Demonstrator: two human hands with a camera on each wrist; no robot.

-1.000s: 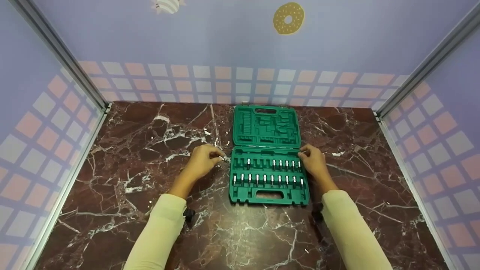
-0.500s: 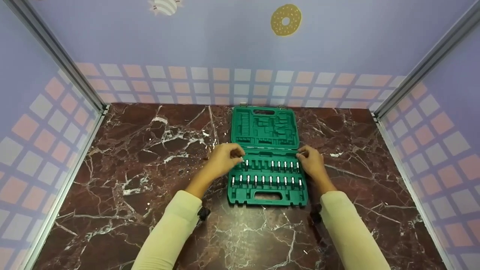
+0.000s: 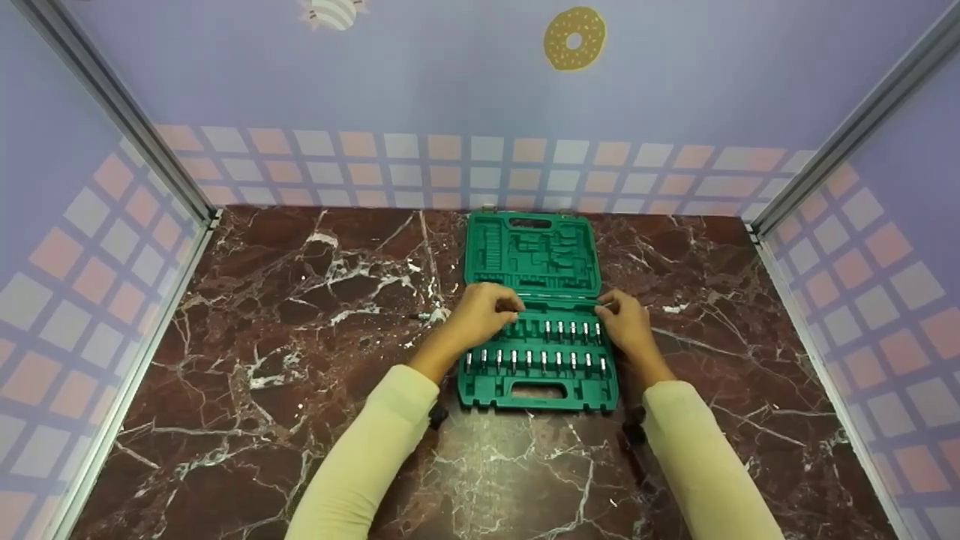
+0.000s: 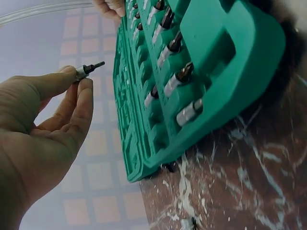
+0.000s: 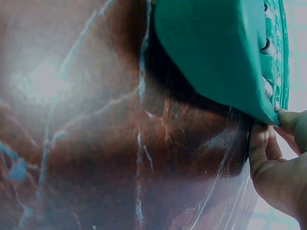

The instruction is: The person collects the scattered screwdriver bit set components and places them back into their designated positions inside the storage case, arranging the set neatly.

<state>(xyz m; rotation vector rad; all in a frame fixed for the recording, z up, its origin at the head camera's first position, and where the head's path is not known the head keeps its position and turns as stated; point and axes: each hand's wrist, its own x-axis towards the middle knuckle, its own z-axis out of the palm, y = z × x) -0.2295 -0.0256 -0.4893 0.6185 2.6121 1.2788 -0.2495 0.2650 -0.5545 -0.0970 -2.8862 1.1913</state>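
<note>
My left hand [image 3: 484, 311] is over the upper left part of an open green tool case [image 3: 551, 394]. Between thumb and fingertips it pinches a bit socket [image 4: 82, 72], silver with a thin dark tip, held clear of the slots in the left wrist view. My right hand [image 3: 626, 322] grips the case's right edge near the hinge, and the right wrist view shows its thumb and fingers at that rim. Bit sockets [image 3: 544, 362] fill the lower row. Several more [image 3: 573, 331] stand at the right of the upper row. The left hand hides that row's left end.
Another bit socket [image 3: 424, 316] lies on the marbled table [image 3: 300, 435], left of the case. The raised lid [image 3: 532, 251], moulded with recesses, reaches toward the back wall [image 3: 435, 82]. Side walls [image 3: 97, 247] enclose the table on both sides.
My left hand has moved right from the table beside the case to over its upper row, uncovering the bit socket on the table. My right hand has stayed at the case's edge.
</note>
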